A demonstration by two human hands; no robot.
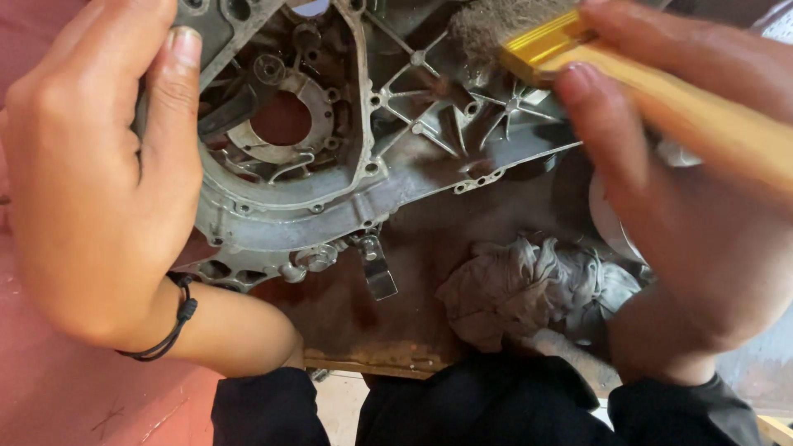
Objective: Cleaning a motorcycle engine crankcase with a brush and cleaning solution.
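Observation:
A grey metal engine casing, dirty and ribbed, stands tilted over a rusty brown tray. My left hand grips the casing's left edge, thumb laid over its rim; a black cord bracelet circles that wrist. My right hand holds a paintbrush with a yellow wooden handle and a gold ferrule. Its dirty bristles press against the ribbed upper right part of the casing.
A crumpled grey rag lies in the tray below the casing. A white round container shows partly behind my right hand. My dark trousers fill the bottom edge. A reddish floor lies at the left.

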